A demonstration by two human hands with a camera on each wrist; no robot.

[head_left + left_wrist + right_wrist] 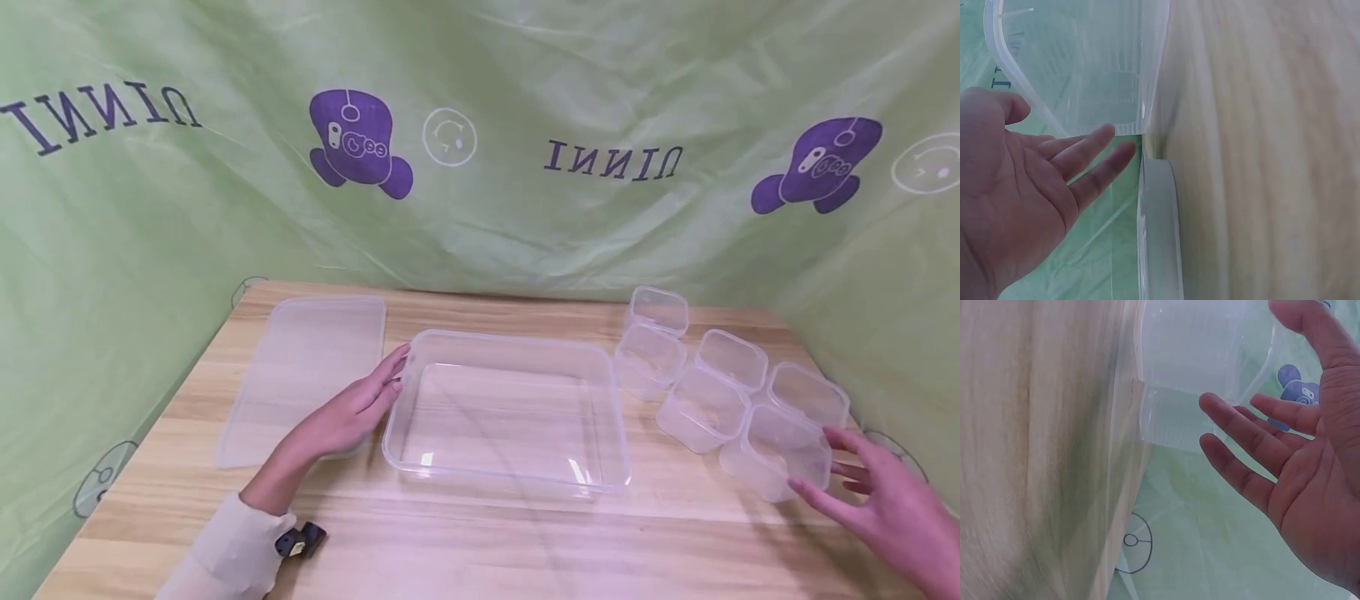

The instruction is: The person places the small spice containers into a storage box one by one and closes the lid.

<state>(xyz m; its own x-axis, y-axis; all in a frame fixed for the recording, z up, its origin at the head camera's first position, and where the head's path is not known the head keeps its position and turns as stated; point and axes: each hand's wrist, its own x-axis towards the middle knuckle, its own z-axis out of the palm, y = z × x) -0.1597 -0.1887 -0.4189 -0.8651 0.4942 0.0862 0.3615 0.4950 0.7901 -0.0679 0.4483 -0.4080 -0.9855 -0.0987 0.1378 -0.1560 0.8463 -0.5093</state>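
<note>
A large clear rectangular container (510,417) stands in the middle of the wooden table. My left hand (348,417) is at its left side, fingers extended near the wall; in the left wrist view the hand (1029,181) has its palm turned up beside the container (1079,69). At the right, my right hand (885,500) has its fingers spread beside the nearest small clear container (780,450). The right wrist view shows that hand (1291,450) open, fingertips close to a small container (1191,344); whether they touch is unclear.
A flat translucent lid (307,375) lies at the table's left, partly behind the left forearm. Several other small clear containers (705,408) stand in rows at the right. Green printed fabric (480,233) hangs around the wooden table (450,542).
</note>
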